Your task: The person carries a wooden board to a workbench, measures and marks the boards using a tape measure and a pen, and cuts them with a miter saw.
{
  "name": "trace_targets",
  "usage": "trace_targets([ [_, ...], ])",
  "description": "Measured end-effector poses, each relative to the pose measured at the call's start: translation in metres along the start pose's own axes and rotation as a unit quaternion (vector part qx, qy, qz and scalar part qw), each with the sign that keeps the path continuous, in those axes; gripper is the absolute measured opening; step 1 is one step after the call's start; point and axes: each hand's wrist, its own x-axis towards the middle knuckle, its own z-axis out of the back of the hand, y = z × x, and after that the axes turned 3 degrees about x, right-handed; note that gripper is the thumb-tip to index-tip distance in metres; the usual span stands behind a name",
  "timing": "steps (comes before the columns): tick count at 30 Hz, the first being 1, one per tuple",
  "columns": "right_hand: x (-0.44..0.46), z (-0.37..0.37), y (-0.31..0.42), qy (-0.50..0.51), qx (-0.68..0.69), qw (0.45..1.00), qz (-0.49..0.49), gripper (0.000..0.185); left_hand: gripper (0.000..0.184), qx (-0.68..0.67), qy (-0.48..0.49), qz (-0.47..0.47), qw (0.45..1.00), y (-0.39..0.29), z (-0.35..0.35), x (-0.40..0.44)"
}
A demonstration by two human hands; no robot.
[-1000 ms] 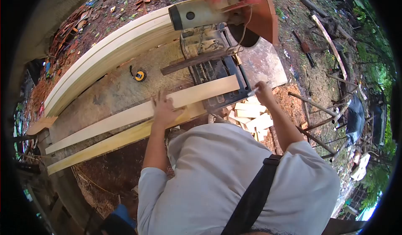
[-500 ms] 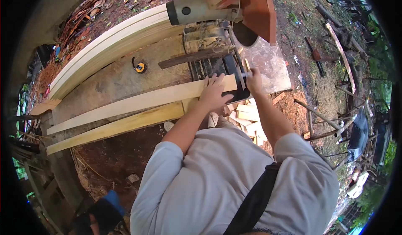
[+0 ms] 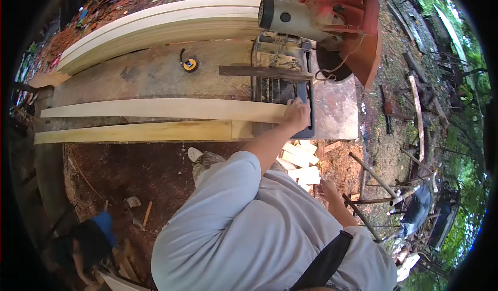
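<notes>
My left hand (image 3: 296, 115) is wrapped around the right end of a long pale wooden board (image 3: 171, 108), which lies on the bed of a miter saw (image 3: 316, 24). The saw's head is raised above and to the right of that hand. Low on the right, my right hand (image 3: 328, 190) hangs beside a heap of short wood offcuts (image 3: 298, 158). Its fingers are small and blurred, and whether they hold anything is unclear. A second, yellower board (image 3: 135, 132) lies along the bench's near edge.
A stack of long boards (image 3: 166, 24) runs along the bench's far side. On the bench top (image 3: 135, 81) lies a yellow tape measure (image 3: 190, 65). A dark wood strip (image 3: 264, 72) crosses the saw's fence. Another person (image 3: 83, 249) is at lower left.
My right hand has left the saw bed and dropped to the offcut heap. My left hand has moved to the board's end and closed around it. The view has shifted.
</notes>
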Motion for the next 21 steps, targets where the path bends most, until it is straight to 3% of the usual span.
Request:
trace_targets([
  [1, -0.003, -0.017, 0.004, -0.053, -0.058, 0.996, 0.042, 0.030, 0.011, -0.032, -0.004, -0.067, 0.997, 0.005, -0.006, -0.003],
  [2, 0.022, -0.022, 0.001, -0.010, -0.123, 0.991, 0.059, 0.032, 0.013, -0.101, -0.071, -0.106, 0.987, 0.014, -0.020, -0.007],
  [3, 0.001, -0.044, 0.023, 0.000, -0.170, 0.983, 0.066, 0.037, 0.013, -0.105, -0.075, -0.106, 0.986, 0.021, -0.021, -0.013],
  [5, -0.041, -0.083, 0.077, 0.101, -0.224, 0.968, 0.045, 0.042, 0.011, -0.085, 0.105, -0.170, 0.976, 0.043, -0.008, -0.033],
  [7, -0.086, -0.113, 0.128, 0.224, -0.227, 0.943, 0.097, 0.035, 0.018, -0.081, -0.003, -0.246, 0.966, 0.057, 0.048, -0.078],
  [8, -0.112, -0.128, 0.152, 0.275, -0.179, 0.931, 0.159, 0.032, 0.022, -0.017, -0.003, -0.257, 0.966, 0.064, 0.086, -0.100],
  [11, -0.155, -0.184, 0.208, 0.338, -0.163, 0.867, 0.330, 0.028, 0.021, -0.062, -0.042, -0.159, 0.984, 0.111, 0.134, -0.169],
  [12, -0.175, -0.211, 0.232, 0.285, -0.247, 0.842, 0.386, 0.028, 0.019, -0.044, 0.035, -0.050, 0.997, 0.128, 0.155, -0.192],
  [13, -0.155, -0.239, 0.235, 0.298, -0.172, 0.850, 0.399, 0.023, 0.020, -0.024, 0.111, 0.062, 0.992, 0.143, 0.176, -0.213],
  [14, -0.172, -0.270, 0.246, 0.329, -0.113, 0.837, 0.423, 0.019, 0.020, -0.018, 0.114, 0.065, 0.991, 0.153, 0.198, -0.230],
  [15, -0.155, -0.300, 0.249, 0.310, -0.109, 0.755, 0.567, 0.020, 0.020, -0.010, 0.010, 0.127, 0.992, 0.160, 0.223, -0.246],
  [16, -0.150, -0.331, 0.258, 0.213, -0.173, 0.673, 0.687, 0.021, 0.021, -0.003, -0.094, 0.188, 0.978, 0.169, 0.244, -0.263],
  [17, -0.139, -0.360, 0.270, 0.198, -0.232, 0.680, 0.667, 0.026, 0.021, 0.002, -0.093, 0.193, 0.977, 0.184, 0.261, -0.279],
  [19, -0.156, -0.414, 0.278, 0.112, -0.284, 0.697, 0.649, 0.038, 0.022, -0.153, -0.233, 0.348, 0.895, 0.217, 0.290, -0.310],
  [20, -0.163, -0.435, 0.281, 0.115, -0.286, 0.695, 0.650, 0.038, 0.022, -0.152, -0.237, 0.350, 0.893, 0.232, 0.304, -0.324],
  [21, -0.168, -0.454, 0.286, 0.076, -0.375, 0.676, 0.629, 0.047, 0.021, -0.167, -0.302, 0.360, 0.867, 0.246, 0.318, -0.336],
])
